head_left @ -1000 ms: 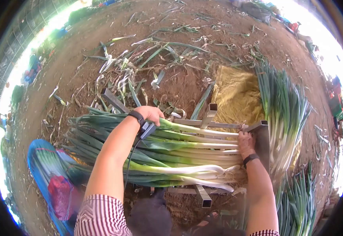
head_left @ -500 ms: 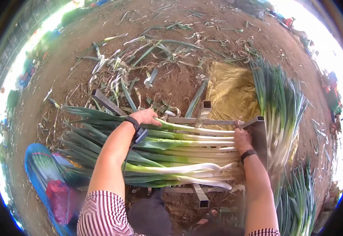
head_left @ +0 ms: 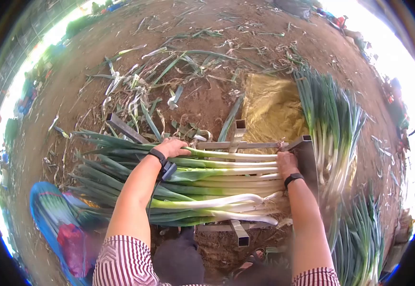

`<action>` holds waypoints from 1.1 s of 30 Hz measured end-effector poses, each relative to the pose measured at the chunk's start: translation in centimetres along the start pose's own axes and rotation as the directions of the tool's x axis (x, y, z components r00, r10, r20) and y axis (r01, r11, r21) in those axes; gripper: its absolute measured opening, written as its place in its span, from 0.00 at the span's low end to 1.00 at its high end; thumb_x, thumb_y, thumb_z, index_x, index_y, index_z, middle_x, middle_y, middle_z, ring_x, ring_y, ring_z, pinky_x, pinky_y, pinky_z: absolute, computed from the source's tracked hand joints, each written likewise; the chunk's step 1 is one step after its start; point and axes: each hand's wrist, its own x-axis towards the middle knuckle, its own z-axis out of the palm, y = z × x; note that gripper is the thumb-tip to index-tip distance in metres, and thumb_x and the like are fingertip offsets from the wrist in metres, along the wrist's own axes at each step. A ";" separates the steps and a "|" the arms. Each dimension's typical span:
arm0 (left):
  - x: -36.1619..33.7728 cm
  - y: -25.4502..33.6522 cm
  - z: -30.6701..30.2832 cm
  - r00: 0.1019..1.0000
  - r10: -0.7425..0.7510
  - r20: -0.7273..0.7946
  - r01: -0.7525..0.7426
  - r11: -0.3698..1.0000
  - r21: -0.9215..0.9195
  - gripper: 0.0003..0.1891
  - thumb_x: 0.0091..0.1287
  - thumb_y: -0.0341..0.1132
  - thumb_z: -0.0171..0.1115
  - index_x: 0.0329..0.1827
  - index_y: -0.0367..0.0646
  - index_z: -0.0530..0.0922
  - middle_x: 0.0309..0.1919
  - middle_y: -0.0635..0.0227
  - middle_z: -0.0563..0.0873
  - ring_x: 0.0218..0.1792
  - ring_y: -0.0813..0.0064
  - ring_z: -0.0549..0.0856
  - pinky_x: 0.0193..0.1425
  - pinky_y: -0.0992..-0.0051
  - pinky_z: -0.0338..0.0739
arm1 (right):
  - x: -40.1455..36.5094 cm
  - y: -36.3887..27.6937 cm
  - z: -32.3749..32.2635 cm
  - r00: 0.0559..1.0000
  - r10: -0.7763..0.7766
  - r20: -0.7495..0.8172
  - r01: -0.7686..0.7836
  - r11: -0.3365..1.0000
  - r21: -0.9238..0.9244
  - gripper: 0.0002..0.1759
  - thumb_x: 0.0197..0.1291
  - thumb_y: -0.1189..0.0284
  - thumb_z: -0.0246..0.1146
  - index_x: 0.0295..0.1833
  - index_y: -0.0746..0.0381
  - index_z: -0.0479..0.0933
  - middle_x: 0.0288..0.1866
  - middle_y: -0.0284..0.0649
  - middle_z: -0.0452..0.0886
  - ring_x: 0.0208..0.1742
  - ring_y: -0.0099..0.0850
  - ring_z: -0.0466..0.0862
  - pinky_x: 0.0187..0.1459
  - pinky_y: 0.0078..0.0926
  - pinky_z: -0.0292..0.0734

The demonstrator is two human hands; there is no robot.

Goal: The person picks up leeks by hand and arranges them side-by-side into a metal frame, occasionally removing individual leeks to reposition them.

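As leeks (head_left: 226, 191) lie sideways, both hands (head_left: 172, 148) (head_left: 287, 163) touch them.

View shifted: leeks (head_left: 217, 191), metal rack (head_left: 239, 232) and yellow sack (head_left: 272, 108) drifted left in frame. More of right striped sleeve (head_left: 316, 277), sandal (head_left: 253, 259) showed.

Site appears to be a rustic produce-handling area, such as a farm packing yard or shed. Floor is bare brown earth (head_left: 202, 107), littered with trimmed leaves and peelings (head_left: 133, 90). Long green-and-white leek-like stalks (head_left: 226, 184) lie across a metal frame (head_left: 307, 164); a further pile (head_left: 330, 114) rests partly on yellow sheeting (head_left: 272, 109). Grid-like material (head_left: 14, 55) and strong daylight show along the left edge. Roofing cannot be determined.
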 end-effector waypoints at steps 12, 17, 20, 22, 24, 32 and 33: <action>-7.8 6.2 -0.4 0.958 0.272 -0.088 -0.270 0.962 0.028 0.18 0.59 0.48 0.67 0.41 0.42 0.82 0.41 0.57 0.82 0.47 0.56 0.81 0.53 0.61 0.75 | -8.1 -3.8 -5.4 0.901 -0.369 -0.228 0.434 0.741 0.512 0.11 0.64 0.70 0.59 0.48 0.60 0.82 0.41 0.50 0.84 0.44 0.46 0.84 0.49 0.42 0.80; -7.7 9.1 -0.1 0.894 0.434 -0.112 -0.411 0.893 0.184 0.21 0.56 0.46 0.70 0.41 0.39 0.75 0.40 0.54 0.81 0.46 0.52 0.82 0.49 0.59 0.77 | -13.6 -8.2 -7.3 0.783 -0.560 -0.271 0.620 0.675 0.400 0.17 0.66 0.62 0.61 0.55 0.60 0.77 0.44 0.48 0.82 0.49 0.45 0.82 0.51 0.40 0.78; -6.5 9.6 3.6 0.893 0.393 -0.219 -0.312 0.892 0.326 0.22 0.55 0.40 0.72 0.47 0.39 0.73 0.44 0.54 0.79 0.47 0.54 0.82 0.50 0.58 0.78 | -13.0 -8.7 -5.6 0.844 -0.537 0.021 0.473 0.762 0.443 0.14 0.65 0.63 0.62 0.50 0.61 0.76 0.43 0.48 0.81 0.49 0.46 0.81 0.51 0.40 0.77; -6.8 10.0 3.7 0.898 0.377 -0.227 -0.294 0.897 0.329 0.19 0.57 0.37 0.68 0.48 0.39 0.73 0.44 0.55 0.79 0.48 0.55 0.82 0.50 0.58 0.78 | -14.2 -8.5 -6.9 0.786 -0.618 -0.032 0.544 0.665 0.512 0.13 0.64 0.65 0.62 0.47 0.62 0.75 0.43 0.47 0.80 0.48 0.46 0.80 0.50 0.41 0.77; -6.5 9.5 4.1 0.886 0.388 -0.255 -0.291 0.892 0.347 0.14 0.60 0.32 0.59 0.48 0.39 0.74 0.43 0.56 0.78 0.49 0.55 0.82 0.50 0.59 0.79 | -14.7 -8.2 -6.0 0.726 -0.672 -0.144 0.641 0.587 0.494 0.11 0.61 0.67 0.63 0.45 0.62 0.74 0.41 0.47 0.78 0.48 0.46 0.80 0.49 0.40 0.78; -7.9 10.9 1.8 0.936 0.302 -0.178 -0.266 0.942 0.203 0.17 0.65 0.39 0.60 0.53 0.39 0.76 0.44 0.52 0.79 0.48 0.53 0.82 0.54 0.60 0.77 | -13.9 -8.2 -6.3 0.728 -0.560 -0.397 0.686 0.591 0.425 0.11 0.62 0.70 0.63 0.47 0.60 0.72 0.38 0.44 0.75 0.43 0.45 0.80 0.46 0.40 0.79; -8.7 11.3 1.1 0.935 0.308 -0.175 -0.284 0.947 0.150 0.20 0.65 0.42 0.61 0.55 0.39 0.76 0.45 0.51 0.79 0.48 0.52 0.82 0.54 0.59 0.77 | -13.6 -7.9 -7.0 0.736 -0.536 -0.413 0.676 0.595 0.434 0.11 0.62 0.70 0.63 0.47 0.60 0.72 0.38 0.44 0.74 0.43 0.45 0.80 0.45 0.40 0.79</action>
